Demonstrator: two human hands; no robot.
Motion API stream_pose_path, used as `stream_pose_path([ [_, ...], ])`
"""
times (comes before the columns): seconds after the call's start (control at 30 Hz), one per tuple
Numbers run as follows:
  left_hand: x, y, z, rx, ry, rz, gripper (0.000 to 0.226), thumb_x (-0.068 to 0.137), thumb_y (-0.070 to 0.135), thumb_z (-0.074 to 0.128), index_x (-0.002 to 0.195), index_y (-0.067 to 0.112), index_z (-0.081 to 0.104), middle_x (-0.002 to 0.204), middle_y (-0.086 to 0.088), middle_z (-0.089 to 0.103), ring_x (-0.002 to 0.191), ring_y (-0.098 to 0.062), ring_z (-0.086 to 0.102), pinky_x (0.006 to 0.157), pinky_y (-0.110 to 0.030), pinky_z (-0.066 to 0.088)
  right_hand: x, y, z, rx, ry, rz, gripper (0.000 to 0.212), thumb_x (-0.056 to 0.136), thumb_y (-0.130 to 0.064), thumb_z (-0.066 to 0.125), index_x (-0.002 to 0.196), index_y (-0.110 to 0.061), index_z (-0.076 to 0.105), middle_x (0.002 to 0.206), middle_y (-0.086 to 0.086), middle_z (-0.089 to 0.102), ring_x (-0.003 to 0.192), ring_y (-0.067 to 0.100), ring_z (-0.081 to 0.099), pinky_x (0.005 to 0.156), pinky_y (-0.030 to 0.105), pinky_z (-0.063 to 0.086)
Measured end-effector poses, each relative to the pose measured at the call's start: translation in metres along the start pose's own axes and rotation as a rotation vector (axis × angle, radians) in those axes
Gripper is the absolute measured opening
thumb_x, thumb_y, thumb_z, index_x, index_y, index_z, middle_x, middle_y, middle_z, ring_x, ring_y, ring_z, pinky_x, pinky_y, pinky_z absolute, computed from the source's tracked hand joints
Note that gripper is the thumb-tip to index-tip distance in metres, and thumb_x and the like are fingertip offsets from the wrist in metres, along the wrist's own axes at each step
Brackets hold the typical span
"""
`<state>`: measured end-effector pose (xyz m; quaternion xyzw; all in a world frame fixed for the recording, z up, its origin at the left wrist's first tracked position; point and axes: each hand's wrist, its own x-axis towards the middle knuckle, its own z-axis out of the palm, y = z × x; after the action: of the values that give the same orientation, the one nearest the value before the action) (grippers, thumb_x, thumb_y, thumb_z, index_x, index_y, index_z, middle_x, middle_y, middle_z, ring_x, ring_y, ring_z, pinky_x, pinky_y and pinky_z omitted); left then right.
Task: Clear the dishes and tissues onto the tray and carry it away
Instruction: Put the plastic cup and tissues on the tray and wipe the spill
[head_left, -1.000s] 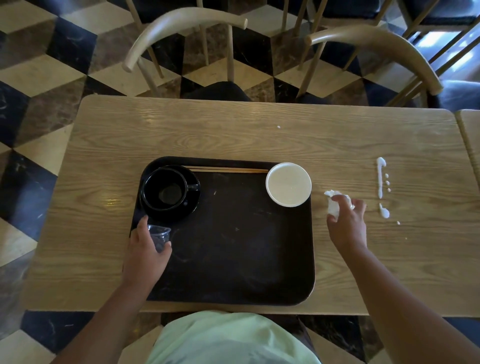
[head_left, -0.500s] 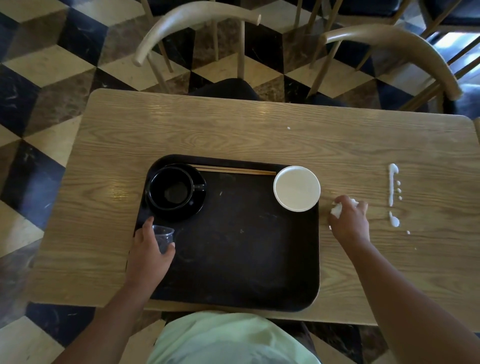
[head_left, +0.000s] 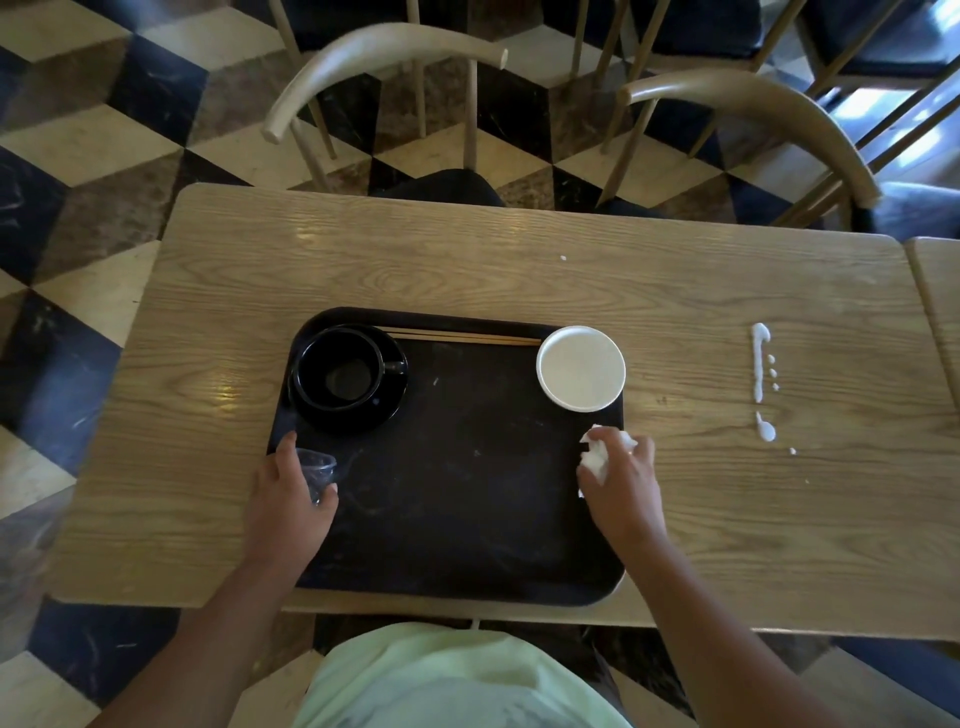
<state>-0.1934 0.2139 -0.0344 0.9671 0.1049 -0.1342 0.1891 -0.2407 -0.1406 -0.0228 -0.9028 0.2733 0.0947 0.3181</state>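
Note:
A black tray (head_left: 467, 519) lies on the wooden table (head_left: 467, 270). At its far left a black cup (head_left: 340, 371) stands on a black saucer (head_left: 387, 410). Wooden chopsticks (head_left: 462, 336) lie along its far rim, and a white bowl (head_left: 581, 368) sits at the far right corner. My left hand (head_left: 288, 499) grips a small clear plastic cup (head_left: 317, 470) at the tray's left edge. My right hand (head_left: 621, 486) holds a crumpled white tissue (head_left: 595, 457) over the tray's right edge.
A white spill (head_left: 761, 374) with drops streaks the table to the right of the tray. Two wooden chairs (head_left: 384, 57) stand across the table. A second table (head_left: 940, 312) adjoins on the right. The floor is checkered.
My right hand has carried the tissue left from the bare table to the tray's right edge. My left hand keeps its hold on the clear cup in the same place.

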Motion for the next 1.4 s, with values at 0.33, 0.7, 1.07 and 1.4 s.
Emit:
stream_pose_path([
  [0.33, -0.004, 0.002, 0.006, 0.139, 0.011, -0.001, 0.088, 0.08, 0.029, 0.076, 0.149, 0.007, 0.026, 0.137, -0.022, 0.049, 0.126, -0.039, 0.049, 0.098, -0.055, 0.044, -0.018, 0.002, 0.022, -0.125, -0.081, -0.076, 0.086, 0.091, -0.007, 0.06, 0.154, -0.038, 0.011, 0.134, 0.011, 0.036, 0.093, 0.029, 0.061, 0.07, 0.035, 0.056],
  [0.7, -0.023, -0.002, 0.006, 0.085, 0.018, -0.028, 0.098, 0.081, 0.029, 0.076, 0.154, 0.011, 0.012, 0.151, -0.021, 0.035, 0.138, -0.041, 0.037, 0.106, -0.061, 0.037, -0.074, 0.026, 0.039, -0.223, -0.046, -0.189, 0.097, 0.085, -0.006, 0.068, 0.157, -0.029, 0.007, 0.158, 0.015, 0.01, 0.1, 0.035, 0.067, 0.064, 0.032, 0.061],
  [1.07, -0.067, 0.038, 0.005, 0.062, 0.05, 0.301, 0.066, 0.088, 0.019, 0.066, 0.147, 0.013, 0.036, 0.146, -0.01, 0.042, 0.138, -0.028, 0.04, 0.11, -0.049, 0.041, -0.097, 0.033, 0.034, -0.187, -0.052, -0.182, 0.067, 0.089, -0.017, 0.065, 0.145, -0.024, 0.03, 0.157, 0.006, 0.009, 0.128, 0.032, 0.052, 0.078, 0.037, 0.062],
  [1.4, -0.037, 0.134, 0.043, 0.076, -0.307, 0.409, 0.029, 0.095, 0.027, 0.057, 0.121, 0.016, 0.062, 0.103, 0.002, 0.07, 0.093, -0.017, 0.066, 0.075, -0.031, 0.053, -0.105, 0.032, 0.005, -0.22, -0.064, -0.167, 0.042, 0.087, -0.01, 0.062, 0.127, -0.016, 0.054, 0.134, 0.005, 0.05, 0.11, 0.024, 0.061, 0.069, 0.028, 0.053],
])
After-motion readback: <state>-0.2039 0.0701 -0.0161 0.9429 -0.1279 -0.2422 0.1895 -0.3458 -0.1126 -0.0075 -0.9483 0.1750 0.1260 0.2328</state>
